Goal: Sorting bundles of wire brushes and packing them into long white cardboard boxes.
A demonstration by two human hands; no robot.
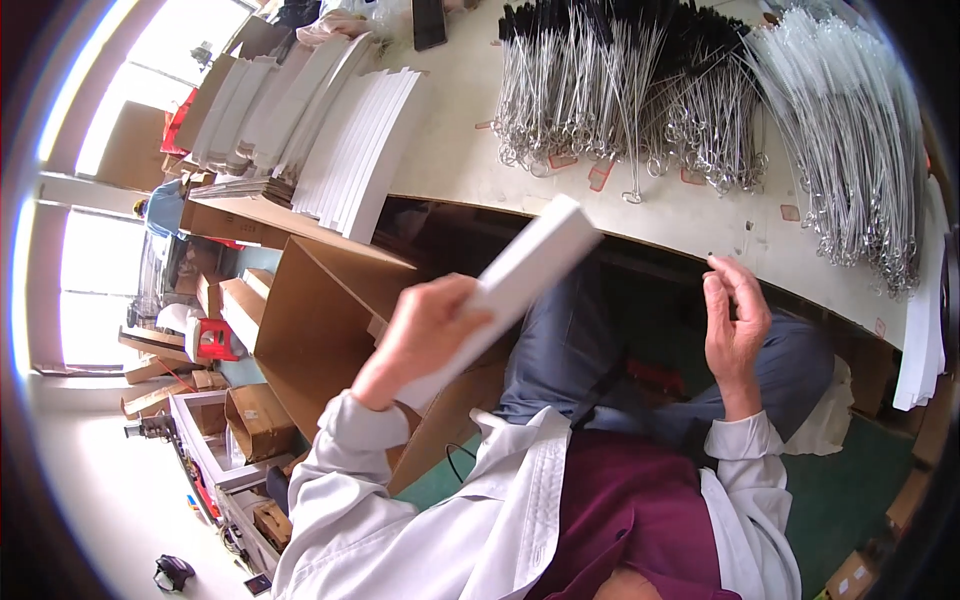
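Observation:
A long, narrow white box (535, 262) is in my left hand (428, 325), its fingers wrapped around the middle. It slants over my lap and the open cardboard carton, the far end just short of the table edge. My right hand (738, 325) is raised over my right thigh, near the table's front edge. Its fingers are loosely curled, with the thumb apart, and I see nothing held in them. On the table (450, 150) lie thin wire brushes with black bristles (600, 90) and looped ends. Wire pieces with clear or white tips (850, 140) lie farther right.
An open cardboard carton (310, 310) stands at my left knee. White boxes (350, 150) are stacked in rows at the table's left. A black phone (429, 24) lies at the back. Beyond the carton are a red stool (216, 340), more cartons and another person (162, 208).

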